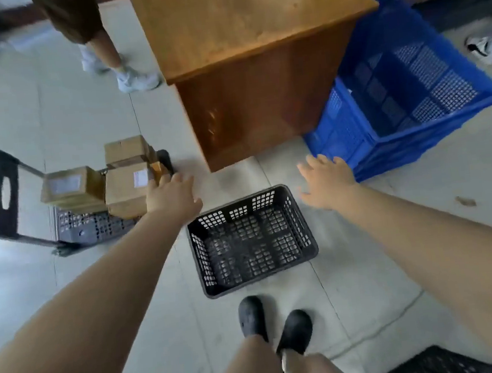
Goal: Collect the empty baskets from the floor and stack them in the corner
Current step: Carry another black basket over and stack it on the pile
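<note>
Basket (252, 240) sits upright, long axis left-right between open hands.

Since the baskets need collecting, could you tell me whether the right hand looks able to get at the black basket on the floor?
Probably yes: the right hand hovers open just past the empty black basket, and nothing lies between them.

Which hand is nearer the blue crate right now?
Right. The right hand is open just beside the blue crate, at its near corner; the left hand is far across, by the cardboard boxes.
</note>
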Tool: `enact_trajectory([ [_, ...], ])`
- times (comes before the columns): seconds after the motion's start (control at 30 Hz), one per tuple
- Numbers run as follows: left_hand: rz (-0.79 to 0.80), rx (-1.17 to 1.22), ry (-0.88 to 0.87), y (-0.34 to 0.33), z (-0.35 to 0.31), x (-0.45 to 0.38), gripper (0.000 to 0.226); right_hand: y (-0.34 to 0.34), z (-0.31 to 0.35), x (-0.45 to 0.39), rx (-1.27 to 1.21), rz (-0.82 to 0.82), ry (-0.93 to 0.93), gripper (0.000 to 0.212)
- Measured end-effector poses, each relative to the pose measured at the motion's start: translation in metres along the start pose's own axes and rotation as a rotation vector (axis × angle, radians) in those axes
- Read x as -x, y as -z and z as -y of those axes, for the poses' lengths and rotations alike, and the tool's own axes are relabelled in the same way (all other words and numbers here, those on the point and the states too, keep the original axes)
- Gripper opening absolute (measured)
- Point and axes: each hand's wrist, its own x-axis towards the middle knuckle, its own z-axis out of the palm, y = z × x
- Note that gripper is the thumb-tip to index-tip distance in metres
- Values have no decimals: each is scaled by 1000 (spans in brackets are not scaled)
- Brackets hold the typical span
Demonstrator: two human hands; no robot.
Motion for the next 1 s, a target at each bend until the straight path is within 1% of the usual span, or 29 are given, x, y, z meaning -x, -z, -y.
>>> enact_trajectory([
  [0.13,157,50,47,-95,-5,-29,57,-79,11,-54,49,173,77,71],
  [0.3,263,131,135,-207,-1,-61,61,-169,30,-113,19,304,67,75],
  [0.43,308,176,233,-298,1,-86,65,-251,47,-163,46,397,60,78],
  [0.57,379,235,347,-386,-7,-114,70,-330,53,-215,53,420,2,83],
  [0.67,401,310,457,-441,-11,-127,75,-383,54,-246,-20,393,-116,92],
  [0.73,347,480,591,-477,-11,-135,76,-414,52,-261,-134,339,-255,97],
  [0.8,254,790,718,-505,-13,-143,71,-440,49,-273,-351,300,-412,94],
  [0.83,177,967,784,-513,-15,-147,65,-451,47,-279,-486,294,-487,87],
  [0.9,55,1260,966,-525,-13,-155,47,-471,40,-290,-774,279,-598,65],
  [0.93,35,1377,1063,-529,-9,-158,34,-479,35,-296,-913,272,-632,54],
  [0.97,66,1473,1140,-534,-3,-159,23,-486,30,-300,-1049,276,-661,43],
  [1.0,127,1558,1178,-538,2,-160,20,-490,25,-303,-1177,299,-688,36],
])
